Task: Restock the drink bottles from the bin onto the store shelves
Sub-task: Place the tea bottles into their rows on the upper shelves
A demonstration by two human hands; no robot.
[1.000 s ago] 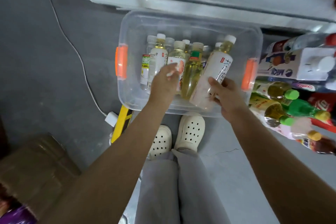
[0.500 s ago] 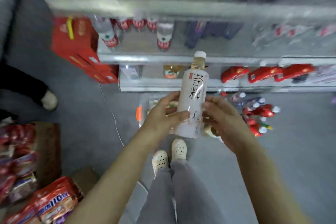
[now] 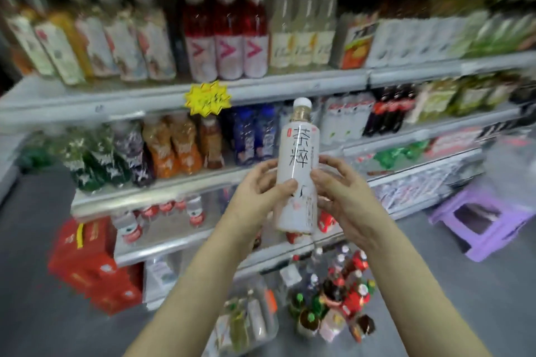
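- Holding one white-labelled bottle (image 3: pixel 297 171) upright in front of the store shelves (image 3: pixel 290 88), at about the height of the third shelf row; both hands are on it.
- Left hand (image 3: pixel 255 197) wraps the bottle's left side near the middle, thumb laid across the front of the label, fingers (image 3: pixel 268 166) curled round behind; clamped on the bottle.
- Right hand (image 3: pixel 342 197) grips the right side at the same height, thumb on the label's front edge, fingers (image 3: pixel 333 161) bent round the back; also clamped on the bottle.
- Bottle has a white cap (image 3: pixel 302 102), amber liquid showing at the neck, large black characters running down the label. Base hangs free below both hands.
- Shelves behind are blurred by motion: red drinks with white labels (image 3: pixel 229 40) on an upper row, orange and dark bottles (image 3: pixel 174 148) on the row below, a yellow starburst tag (image 3: pixel 208 98) clipped to a shelf edge.
- Clear plastic bin (image 3: pixel 249 319) sits on the grey floor (image 3: pixel 34 240) low in view, between the forearms, with bottles inside.
- Loose cluster of mixed bottles (image 3: pixel 339 295) stands on the floor just right of the bin.
- Red cartons (image 3: pixel 87 264) stacked on the floor at the shelf's left end; purple stool (image 3: pixel 481 220) on the floor at right.
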